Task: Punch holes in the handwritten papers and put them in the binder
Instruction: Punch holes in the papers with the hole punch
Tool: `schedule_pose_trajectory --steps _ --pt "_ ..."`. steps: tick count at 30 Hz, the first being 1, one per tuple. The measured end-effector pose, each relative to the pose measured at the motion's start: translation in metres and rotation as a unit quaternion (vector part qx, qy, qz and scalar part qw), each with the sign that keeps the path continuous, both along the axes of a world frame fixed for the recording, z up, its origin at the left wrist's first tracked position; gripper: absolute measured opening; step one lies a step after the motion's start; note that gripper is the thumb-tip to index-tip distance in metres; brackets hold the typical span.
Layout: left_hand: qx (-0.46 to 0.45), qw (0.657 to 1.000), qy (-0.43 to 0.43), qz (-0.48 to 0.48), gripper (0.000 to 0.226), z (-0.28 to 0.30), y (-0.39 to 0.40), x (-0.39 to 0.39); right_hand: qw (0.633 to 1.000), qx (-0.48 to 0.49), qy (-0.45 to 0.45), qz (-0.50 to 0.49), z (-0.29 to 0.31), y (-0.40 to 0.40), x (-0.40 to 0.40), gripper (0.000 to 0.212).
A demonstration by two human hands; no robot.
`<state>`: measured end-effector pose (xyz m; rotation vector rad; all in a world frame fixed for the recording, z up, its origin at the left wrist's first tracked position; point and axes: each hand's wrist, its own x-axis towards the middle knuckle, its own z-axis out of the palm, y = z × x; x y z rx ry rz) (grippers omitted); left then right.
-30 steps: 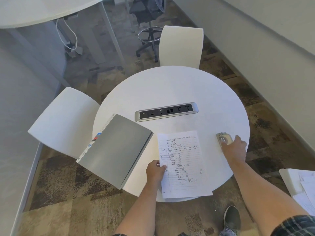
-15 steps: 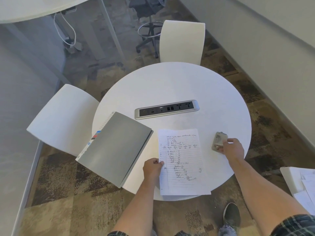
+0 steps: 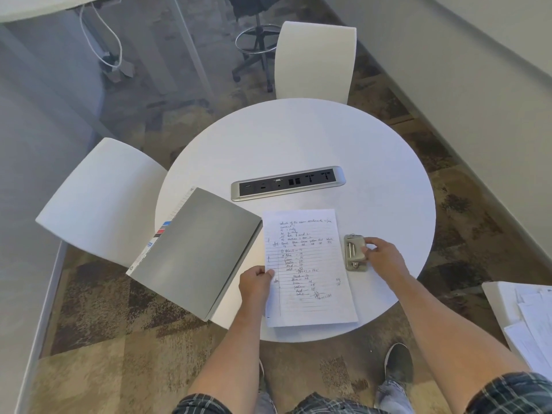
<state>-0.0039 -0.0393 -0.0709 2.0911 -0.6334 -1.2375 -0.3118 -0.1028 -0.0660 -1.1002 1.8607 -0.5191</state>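
Handwritten lined papers (image 3: 307, 273) lie on the round white table (image 3: 298, 138), their near end past the front edge. My left hand (image 3: 257, 283) pinches their left edge. Just right of the papers sits a small metal hole punch (image 3: 354, 252), and my right hand (image 3: 383, 258) grips its right side with curled fingers. A closed grey binder (image 3: 194, 252) with coloured tabs rests at the table's left, hanging over the rim.
A silver power strip (image 3: 288, 183) is set into the table's middle. White chairs stand at the left (image 3: 98, 198) and far side (image 3: 315, 58). A white box with loose papers (image 3: 525, 321) sits at the right edge. My shoe (image 3: 398, 364) shows below the table.
My right hand has slid the hole punch leftward, close to the papers' right edge. My left hand keeps its hold on the papers.
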Motion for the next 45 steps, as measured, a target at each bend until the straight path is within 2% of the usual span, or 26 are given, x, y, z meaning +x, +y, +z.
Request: schedule_pose_trajectory --steps 8,14,32,35,40,45 --pt "-0.005 1.000 -0.021 -0.007 0.017 0.000 0.002 -0.002 0.999 0.019 0.004 0.039 0.001 -0.001 0.009 0.027" --pt "0.005 1.000 -0.003 0.030 0.016 -0.006 0.004 0.000 0.999 0.015 0.013 0.046 0.004 0.001 0.011 0.028" --pt "0.023 0.999 0.005 0.033 0.017 -0.013 0.001 -0.014 0.998 0.017 0.029 0.058 0.012 0.008 0.022 0.034" --pt "0.027 0.999 0.009 0.035 0.021 -0.009 0.000 -0.020 0.998 0.014 0.024 0.049 0.014 0.009 0.024 0.032" --pt "0.022 0.998 0.005 0.050 0.023 -0.003 -0.001 -0.029 0.999 0.027 0.031 0.035 0.013 0.011 0.027 0.016" --pt "0.026 0.999 -0.012 0.040 0.021 0.004 -0.008 -0.031 0.999 0.041 0.009 0.026 0.010 0.012 0.028 0.024"
